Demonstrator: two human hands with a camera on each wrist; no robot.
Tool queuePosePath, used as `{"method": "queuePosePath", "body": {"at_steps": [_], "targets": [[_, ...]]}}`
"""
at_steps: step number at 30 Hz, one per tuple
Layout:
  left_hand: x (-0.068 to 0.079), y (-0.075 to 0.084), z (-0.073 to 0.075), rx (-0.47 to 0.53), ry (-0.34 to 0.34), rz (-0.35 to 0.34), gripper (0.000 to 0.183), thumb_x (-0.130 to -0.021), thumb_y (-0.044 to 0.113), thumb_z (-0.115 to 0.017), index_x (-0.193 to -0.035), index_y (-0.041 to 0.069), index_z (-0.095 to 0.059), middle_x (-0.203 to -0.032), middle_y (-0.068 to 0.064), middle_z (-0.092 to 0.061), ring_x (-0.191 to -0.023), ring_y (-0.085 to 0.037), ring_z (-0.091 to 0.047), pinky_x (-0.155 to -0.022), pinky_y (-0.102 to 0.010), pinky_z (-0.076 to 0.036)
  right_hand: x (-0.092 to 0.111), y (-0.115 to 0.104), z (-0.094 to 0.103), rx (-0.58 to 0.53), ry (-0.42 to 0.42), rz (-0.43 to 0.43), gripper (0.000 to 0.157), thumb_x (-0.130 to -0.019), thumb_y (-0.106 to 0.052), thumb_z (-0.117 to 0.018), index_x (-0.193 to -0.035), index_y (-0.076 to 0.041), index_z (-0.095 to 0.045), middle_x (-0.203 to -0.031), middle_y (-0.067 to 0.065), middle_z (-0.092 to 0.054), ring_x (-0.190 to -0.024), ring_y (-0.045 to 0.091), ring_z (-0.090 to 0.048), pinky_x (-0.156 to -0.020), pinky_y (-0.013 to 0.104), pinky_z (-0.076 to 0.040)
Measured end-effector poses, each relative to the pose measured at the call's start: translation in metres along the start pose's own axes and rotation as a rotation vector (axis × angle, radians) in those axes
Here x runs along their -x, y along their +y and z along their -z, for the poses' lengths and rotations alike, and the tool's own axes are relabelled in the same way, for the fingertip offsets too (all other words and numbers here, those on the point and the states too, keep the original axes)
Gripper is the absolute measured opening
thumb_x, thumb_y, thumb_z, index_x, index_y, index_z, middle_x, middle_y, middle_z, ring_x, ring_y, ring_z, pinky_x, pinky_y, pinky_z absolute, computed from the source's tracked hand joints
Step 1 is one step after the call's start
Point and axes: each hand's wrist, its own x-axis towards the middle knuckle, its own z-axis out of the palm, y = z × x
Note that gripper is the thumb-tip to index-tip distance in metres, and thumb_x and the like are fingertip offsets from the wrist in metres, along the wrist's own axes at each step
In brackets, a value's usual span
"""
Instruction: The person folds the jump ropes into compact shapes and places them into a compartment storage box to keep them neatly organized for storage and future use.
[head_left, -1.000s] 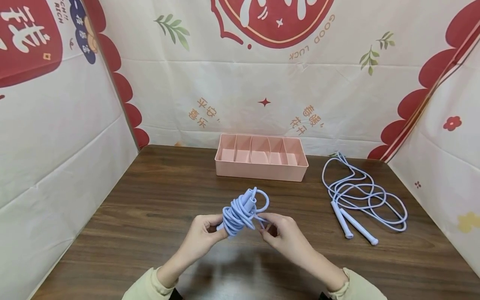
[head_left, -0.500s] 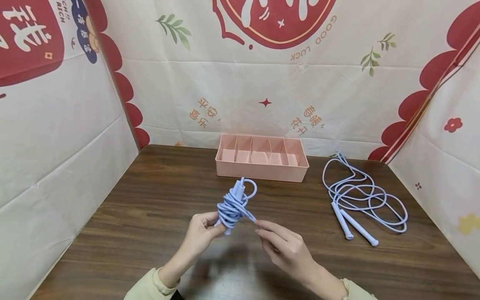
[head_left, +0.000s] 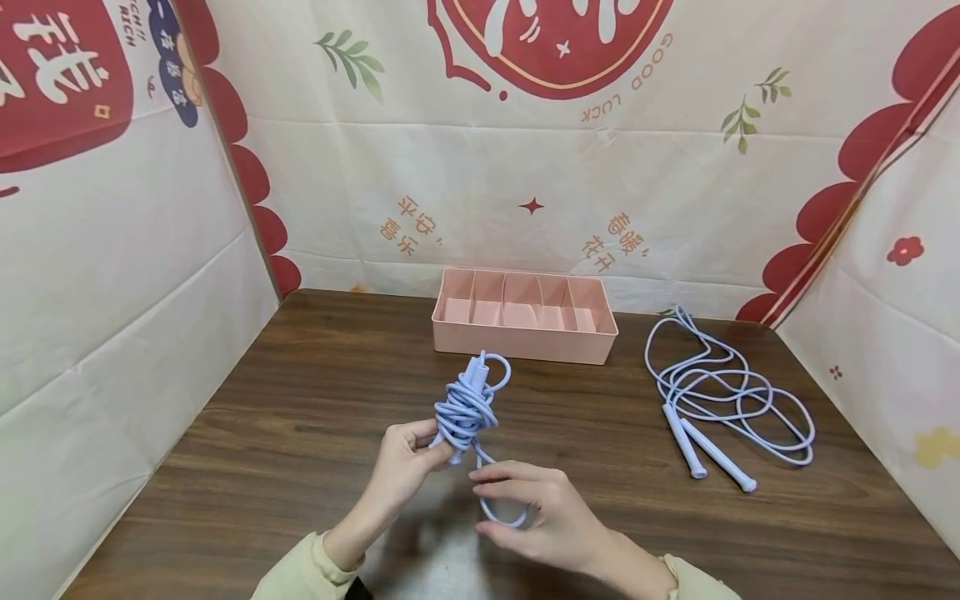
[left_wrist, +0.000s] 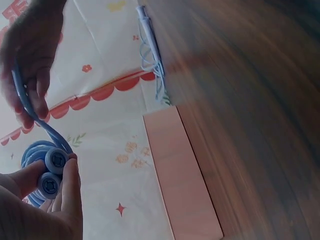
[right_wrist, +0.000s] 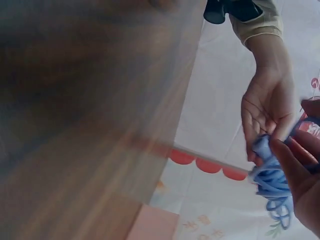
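A light-blue jump rope (head_left: 463, 412) is wound in several turns around its own paired handles, held up over the table. My left hand (head_left: 408, 458) grips the bundle low down, thumb in front. In the left wrist view the two round handle ends (left_wrist: 57, 160) show between thumb and fingers. From the bundle's lower side a free loop of cord (head_left: 516, 524) runs down to my right hand (head_left: 543, 512). Its curled fingers hold that cord, with the thumb spread below. A small loop also sticks out at the bundle's top.
A pink box (head_left: 517, 340) with several compartments stands at the back of the brown wooden table (head_left: 300, 392). At the right lies a second light-blue jump rope (head_left: 682, 442), loosely coiled, handles toward the front. Printed cloth (head_left: 465, 167) walls the table at back and sides.
My right hand first pulled the cord out to the right, then moved down and back toward the left hand, the cord now hanging in a loop. The bundle shifted slightly up and left.
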Motion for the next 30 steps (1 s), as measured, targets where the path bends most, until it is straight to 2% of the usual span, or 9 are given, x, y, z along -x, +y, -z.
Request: {"method": "queuePosePath", "body": {"at_steps": [6,9,13,16,18,20,23,26,30], "targets": [[-0.002,-0.005,0.003,-0.097,-0.006,-0.015,0.024,-0.077,-0.004,-0.062,-0.099,-0.012,-0.063,-0.09,-0.024,-0.066,-0.07,-0.005,-0.062,-0.065,-0.023,-0.052,-0.009,-0.004,0.018,0.345,-0.321,0.103,0.038,-0.069,-0.002,-0.069,-0.106,-0.006,-0.065,-0.114,0.006,-0.062,-0.088,0.009,-0.063,-0.07,0.015,-0.048],[-0.001,-0.008,0.002,-0.206,-0.049,-0.064,0.017,-0.077,-0.001,-0.063,-0.092,-0.009,-0.066,-0.086,-0.02,-0.067,-0.066,-0.002,-0.06,-0.061,-0.019,-0.05,-0.022,-0.009,0.028,0.482,-0.341,0.144,0.038,-0.063,-0.003,-0.069,-0.099,-0.014,-0.068,-0.113,0.001,-0.063,-0.077,0.004,-0.062,-0.06,0.014,-0.047],[-0.001,-0.007,0.003,-0.281,-0.062,-0.115,0.013,-0.077,0.002,-0.065,-0.087,-0.004,-0.068,-0.08,-0.016,-0.068,-0.064,-0.003,-0.06,-0.058,-0.018,-0.049,-0.036,-0.017,0.041,0.478,-0.313,0.022,0.014,-0.06,-0.011,-0.071,-0.07,-0.019,-0.066,-0.109,-0.002,-0.065,-0.067,0.001,-0.05,-0.052,0.01,-0.038],[-0.001,-0.005,0.004,-0.299,-0.064,-0.116,0.014,-0.077,0.005,-0.066,-0.088,-0.003,-0.069,-0.079,-0.014,-0.069,-0.064,-0.004,-0.062,-0.06,-0.019,-0.049,-0.039,-0.016,0.048,0.298,-0.321,-0.117,0.018,-0.067,-0.014,-0.072,-0.058,-0.021,-0.058,-0.111,-0.002,-0.064,-0.078,0.003,-0.05,-0.059,0.009,-0.037],[-0.001,-0.004,0.005,-0.286,-0.097,-0.097,0.015,-0.077,0.004,-0.066,-0.089,-0.003,-0.069,-0.08,-0.015,-0.068,-0.065,-0.004,-0.062,-0.06,-0.02,-0.049,-0.039,-0.013,0.05,0.089,-0.34,-0.209,0.016,-0.076,-0.012,-0.069,-0.064,-0.019,-0.061,-0.116,0.001,-0.062,-0.095,0.008,-0.053,-0.071,0.012,-0.042],[0.0,-0.004,0.004,-0.265,-0.113,-0.087,0.016,-0.077,0.004,-0.066,-0.09,-0.005,-0.068,-0.082,-0.016,-0.068,-0.066,-0.004,-0.062,-0.061,-0.021,-0.05,-0.037,-0.01,0.05,-0.149,-0.336,-0.291,0.008,-0.085,-0.007,-0.06,-0.085,-0.012,-0.067,-0.12,0.006,-0.059,-0.106,0.014,-0.051,-0.082,0.021,-0.044],[0.0,-0.003,0.005,-0.182,-0.122,-0.051,0.021,-0.078,0.001,-0.063,-0.096,-0.01,-0.065,-0.088,-0.021,-0.067,-0.069,-0.008,-0.063,-0.063,-0.024,-0.052,-0.034,-0.006,0.048,-0.444,-0.282,-0.411,0.023,-0.093,0.0,-0.042,-0.097,-0.009,-0.063,-0.121,0.011,-0.057,-0.111,0.017,-0.05,-0.091,0.028,-0.041],[0.0,-0.002,0.005,-0.125,-0.102,-0.031,0.025,-0.078,-0.001,-0.062,-0.1,-0.013,-0.062,-0.091,-0.025,-0.065,-0.072,-0.014,-0.065,-0.066,-0.027,-0.053,-0.031,0.0,0.046,-0.64,-0.178,-0.413,0.027,-0.093,0.005,-0.036,-0.099,0.0,-0.062,-0.121,0.016,-0.055,-0.108,0.019,-0.053,-0.091,0.032,-0.042],[-0.002,-0.002,0.002,-0.11,-0.082,-0.018,0.025,-0.079,0.0,-0.062,-0.101,-0.013,-0.062,-0.091,-0.025,-0.065,-0.073,-0.014,-0.065,-0.067,-0.028,-0.053,-0.033,0.01,0.041,-0.752,-0.065,-0.296,0.024,-0.09,0.006,-0.047,-0.107,0.005,-0.064,-0.117,0.019,-0.055,-0.108,0.026,-0.055,-0.089,0.037,-0.045]]}}
